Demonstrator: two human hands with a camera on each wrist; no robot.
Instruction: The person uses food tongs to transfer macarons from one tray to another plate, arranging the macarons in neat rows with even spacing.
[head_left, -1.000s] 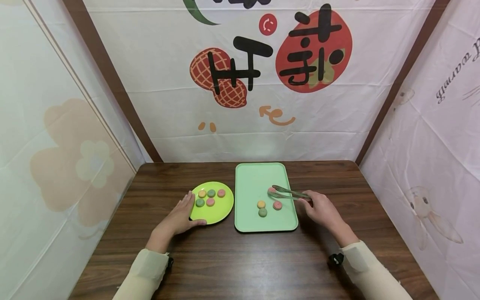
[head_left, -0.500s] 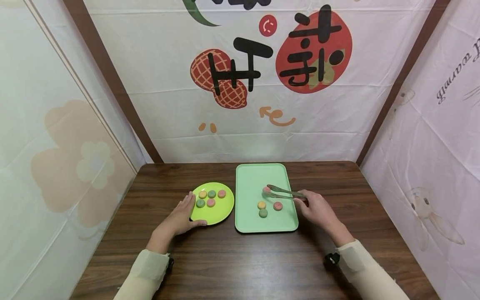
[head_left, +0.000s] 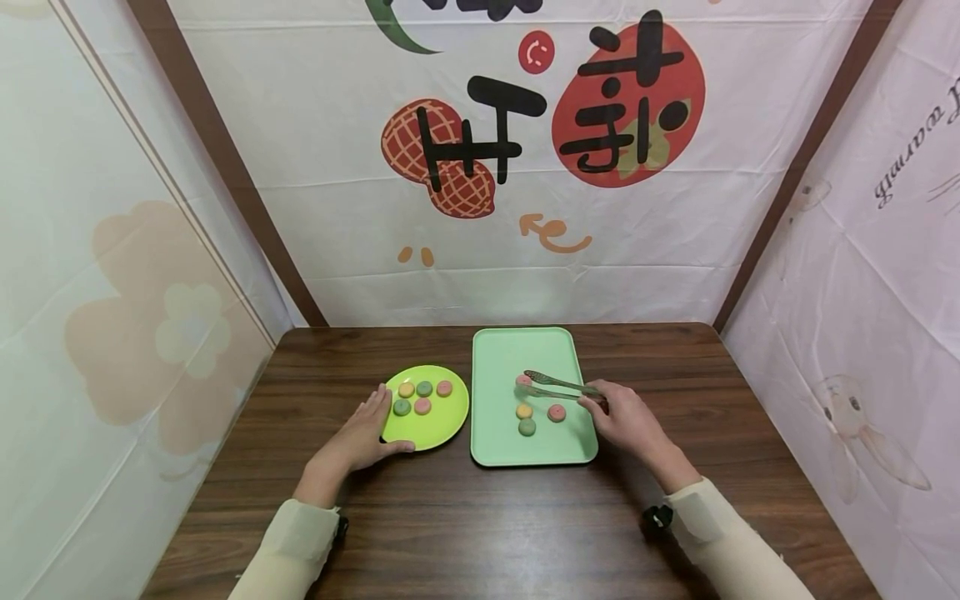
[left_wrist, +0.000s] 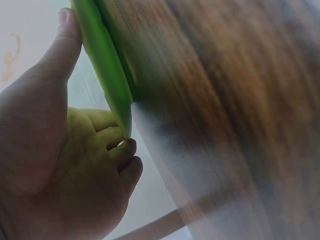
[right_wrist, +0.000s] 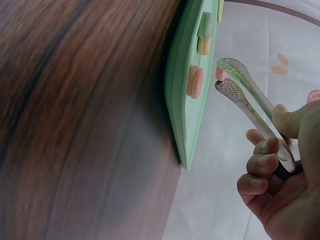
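Note:
In the head view my right hand [head_left: 632, 423] grips metal tongs [head_left: 552, 381] over the mint-green tray [head_left: 495, 354]. A pink macaron [right_wrist: 220, 74] sits between the perforated tong tips, raised off the tray in the right wrist view. Below it on the tray lie a yellow macaron [head_left: 524, 411], a green one [head_left: 527, 427] and another pink one [head_left: 557, 412]. My left hand [head_left: 358, 435] rests against the left rim of a lime-green plate [head_left: 442, 429], fingers along the edge and thumb at the front. Several pink, green and yellow macarons are on that plate.
Plate and tray stand side by side on a dark wooden table [head_left: 480, 525], a narrow gap between them. A white printed cloth [head_left: 337, 233] hangs behind the table's back edge, with more cloth at both sides.
My right hand has carried the tongs and pink macaron leftward over the tray, toward the plate. The left hand and the other macarons have stayed in place.

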